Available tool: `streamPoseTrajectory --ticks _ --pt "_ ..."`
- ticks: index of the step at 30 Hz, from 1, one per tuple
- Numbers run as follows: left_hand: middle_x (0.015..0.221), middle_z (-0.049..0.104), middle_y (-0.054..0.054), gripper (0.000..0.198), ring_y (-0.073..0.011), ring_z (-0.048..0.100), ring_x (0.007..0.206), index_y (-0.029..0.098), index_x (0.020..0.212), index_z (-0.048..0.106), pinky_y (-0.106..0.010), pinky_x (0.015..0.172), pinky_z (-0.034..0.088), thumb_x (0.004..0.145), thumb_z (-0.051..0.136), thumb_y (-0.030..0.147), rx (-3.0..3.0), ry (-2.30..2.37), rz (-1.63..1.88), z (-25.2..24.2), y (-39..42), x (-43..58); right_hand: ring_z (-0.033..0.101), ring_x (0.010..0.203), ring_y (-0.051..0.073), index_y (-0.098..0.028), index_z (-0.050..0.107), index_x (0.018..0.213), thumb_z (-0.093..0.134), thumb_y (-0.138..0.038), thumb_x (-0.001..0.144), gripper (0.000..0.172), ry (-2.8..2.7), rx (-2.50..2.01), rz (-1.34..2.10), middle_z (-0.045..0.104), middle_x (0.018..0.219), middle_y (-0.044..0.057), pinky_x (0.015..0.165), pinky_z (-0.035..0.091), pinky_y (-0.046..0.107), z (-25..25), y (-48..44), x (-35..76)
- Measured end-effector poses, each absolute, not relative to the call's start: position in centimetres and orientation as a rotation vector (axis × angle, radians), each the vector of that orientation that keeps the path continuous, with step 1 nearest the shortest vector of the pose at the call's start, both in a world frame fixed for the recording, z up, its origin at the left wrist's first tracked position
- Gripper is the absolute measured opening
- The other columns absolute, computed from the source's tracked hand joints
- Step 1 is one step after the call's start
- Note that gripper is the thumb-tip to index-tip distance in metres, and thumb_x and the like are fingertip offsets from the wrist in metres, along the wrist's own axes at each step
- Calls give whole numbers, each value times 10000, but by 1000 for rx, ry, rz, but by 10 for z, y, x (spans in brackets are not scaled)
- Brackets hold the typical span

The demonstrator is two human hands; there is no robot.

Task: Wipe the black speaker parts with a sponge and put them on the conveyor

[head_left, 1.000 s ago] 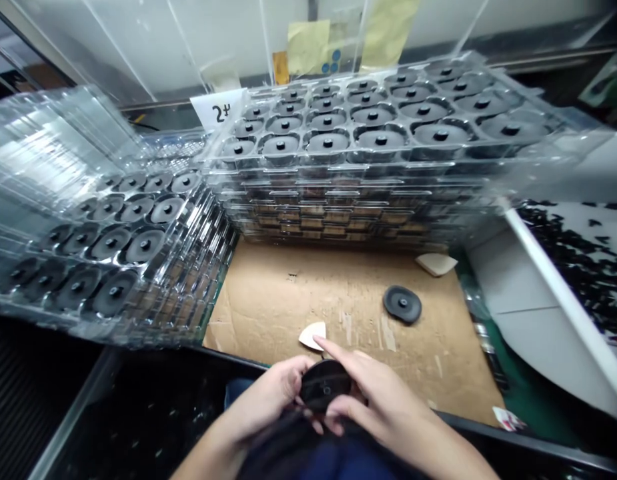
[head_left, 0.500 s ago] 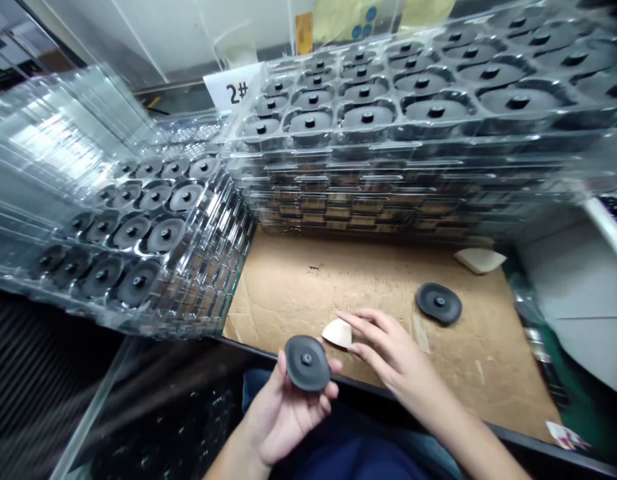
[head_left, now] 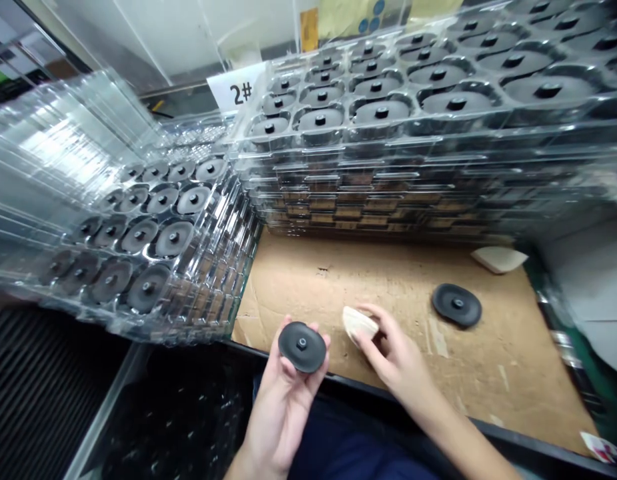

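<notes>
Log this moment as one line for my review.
left hand: holds black disc | right hand: holds pale wedge | cardboard below: second disc

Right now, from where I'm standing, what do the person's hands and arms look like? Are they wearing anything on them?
The left hand and right hand are bare, with no gloves, and no ring or watch shows. The forearms are bare too, with no sleeve in view. Dark blue cloth shows below them.

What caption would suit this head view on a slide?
Left hand holds a black disc, right hand pinches a pale wedge over cardboard, beside stacked clear trays of matching discs.
</notes>
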State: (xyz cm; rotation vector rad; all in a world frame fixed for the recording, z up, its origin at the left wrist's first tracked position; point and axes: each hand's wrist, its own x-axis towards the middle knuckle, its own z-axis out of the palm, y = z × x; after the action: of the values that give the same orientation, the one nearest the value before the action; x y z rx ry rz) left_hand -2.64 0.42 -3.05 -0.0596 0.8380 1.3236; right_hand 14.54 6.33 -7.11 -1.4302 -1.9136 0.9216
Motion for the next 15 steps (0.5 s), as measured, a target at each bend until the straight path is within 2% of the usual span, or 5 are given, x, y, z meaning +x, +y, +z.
streamPoseTrajectory --ticks 2,4,8,11,15 --pt "1155 657 -109 488 -279 571 1117 269 1145 591 -359 962 462 676 718 314 -12 890 1356 -28 6 -24 651 785 158 -201 520 1081 429 -306 908 222 -1884 -1397 1016 660 956 58 656 536 242 -46 59 145" --pt "1155 655 -115 519 -260 584 1101 253 1133 591 -332 941 477 640 752 282 39 936 1386 -25 7 -21 652 825 147 -227 564 1020 440 -292 909 179 -1873 -1339 1091 672 952 30 686 527 222 -24 53 141" --pt "1094 692 -68 514 -219 636 1011 271 1034 627 -228 797 535 571 788 115 77 1047 1421 -21 9 -11 651 791 157 -196 592 1032 427 -184 892 217 -1999 -1170 1000 684 902 48 708 518 258 3 41 129" --pt "1038 717 -34 542 -203 650 981 285 968 646 -203 788 528 527 754 -12 101 1086 1436 -19 7 -5 655 745 143 -196 603 995 433 -171 884 205 -2044 -1153 995 689 866 36 678 521 239 9 36 126" --pt "1051 713 -26 516 -207 642 1001 305 986 639 -224 821 523 561 755 37 111 1072 1455 -20 5 -4 659 738 140 -201 595 1027 440 -155 876 221 -2062 -1107 966 694 864 31 672 524 231 12 38 129"
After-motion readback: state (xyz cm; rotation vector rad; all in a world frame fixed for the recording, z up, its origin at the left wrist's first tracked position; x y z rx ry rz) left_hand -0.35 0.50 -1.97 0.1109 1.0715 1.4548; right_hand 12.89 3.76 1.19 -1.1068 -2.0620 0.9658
